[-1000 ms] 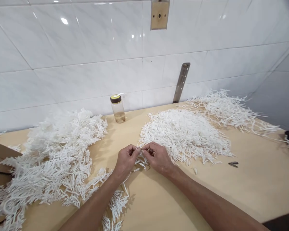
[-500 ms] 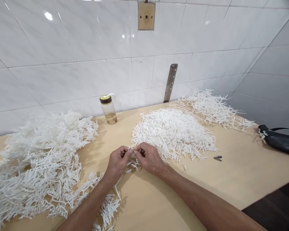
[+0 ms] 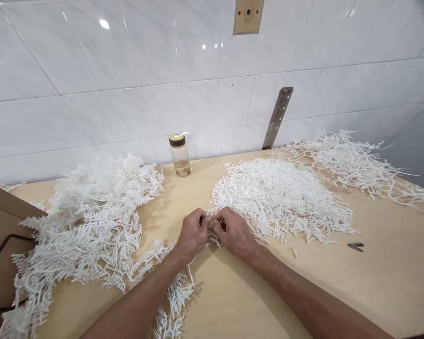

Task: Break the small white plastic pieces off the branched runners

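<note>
My left hand (image 3: 194, 234) and my right hand (image 3: 235, 231) meet near the middle of the table, fingertips pinched close together on a thin white branched piece (image 3: 214, 239). Part of that piece shows below the fingers; the rest is hidden. Just beyond my right hand lies a dense heap of short white pieces (image 3: 279, 195). A larger tangle of white branched strands (image 3: 95, 226) spreads on the left, with a smaller bunch (image 3: 178, 292) beside my left forearm.
Behind the hands stands a bottle with a dark and yellow lid (image 3: 180, 155). Small metal snips (image 3: 355, 246) lie at right. More long white strands (image 3: 353, 162) are at the back right. A metal bracket (image 3: 277, 117) leans on the tiled wall. A brown box (image 3: 7, 245) is far left.
The view has turned left, so things appear further right and the brown box shows more. The black bag has left view. Both hands stay pinched together, slightly further apart.
</note>
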A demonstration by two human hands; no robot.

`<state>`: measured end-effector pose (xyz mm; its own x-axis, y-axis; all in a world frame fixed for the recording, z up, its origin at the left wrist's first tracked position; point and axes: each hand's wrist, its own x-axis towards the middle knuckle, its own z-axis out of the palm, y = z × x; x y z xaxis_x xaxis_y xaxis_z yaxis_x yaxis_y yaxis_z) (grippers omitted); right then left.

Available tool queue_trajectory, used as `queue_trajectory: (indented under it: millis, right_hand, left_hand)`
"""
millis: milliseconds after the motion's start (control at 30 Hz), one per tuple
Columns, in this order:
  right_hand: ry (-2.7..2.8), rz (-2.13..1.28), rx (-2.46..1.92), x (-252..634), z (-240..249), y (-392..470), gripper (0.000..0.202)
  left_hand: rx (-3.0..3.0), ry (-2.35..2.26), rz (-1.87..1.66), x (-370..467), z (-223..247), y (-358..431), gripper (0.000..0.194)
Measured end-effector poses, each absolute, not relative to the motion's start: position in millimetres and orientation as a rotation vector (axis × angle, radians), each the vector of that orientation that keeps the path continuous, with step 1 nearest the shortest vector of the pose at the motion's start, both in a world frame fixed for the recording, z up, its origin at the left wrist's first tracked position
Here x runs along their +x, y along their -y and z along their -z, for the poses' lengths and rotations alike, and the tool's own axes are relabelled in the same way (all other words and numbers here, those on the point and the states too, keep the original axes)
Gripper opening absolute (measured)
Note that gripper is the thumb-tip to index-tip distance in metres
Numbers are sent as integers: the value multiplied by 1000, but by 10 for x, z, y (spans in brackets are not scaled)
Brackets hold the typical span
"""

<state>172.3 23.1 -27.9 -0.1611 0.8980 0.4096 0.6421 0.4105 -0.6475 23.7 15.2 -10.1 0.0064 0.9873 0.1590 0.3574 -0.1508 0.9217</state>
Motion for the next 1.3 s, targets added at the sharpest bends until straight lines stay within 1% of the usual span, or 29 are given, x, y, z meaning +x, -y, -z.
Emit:
queue_trajectory:
  millis: [167, 267, 367, 467, 567, 700, 767, 900, 1067, 1300]
  right_hand:
    - [1680, -467, -1466, 1736, 262, -296, 10]
    - [1584, -603, -1430, 1767, 231, -293, 10]
    - [1437, -750, -1384, 1790, 229, -282, 16]
    - [1331, -809, -1284, 1803, 272, -302, 22]
    - [1260, -842, -1203, 1803, 322, -341, 23]
    - [1169, -968, -1242, 1799, 319, -341, 22]
    - [1201, -981, -1256, 1804, 288, -307, 24]
    - [1381, -878, -1221, 1810, 226, -227, 23]
    - [1499, -848, -1127, 1790, 190, -187, 26]
    - [1579, -822, -1105, 1783, 199, -189, 23]
  left_hand:
    - [1408, -1320, -1230, 222, 89, -142, 27]
    - [1334, -1212, -1238, 211, 48, -156, 30]
    - [1371, -1229, -1364, 202, 5, -180, 28]
    - [1375, -1248, -1446, 197, -20, -190, 25]
    - [1277, -1201, -1391, 200, -15, -189, 27]
    - [1121, -1128, -1315, 209, 23, -205, 30]
    - [1056, -1089, -1315, 211, 43, -221, 31]
    - [997, -1038, -1309, 204, 48, -245, 33]
    - [1040, -1042, -1289, 183, -5, -237, 36]
    - [1144, -1130, -1246, 183, 8, -222, 36]
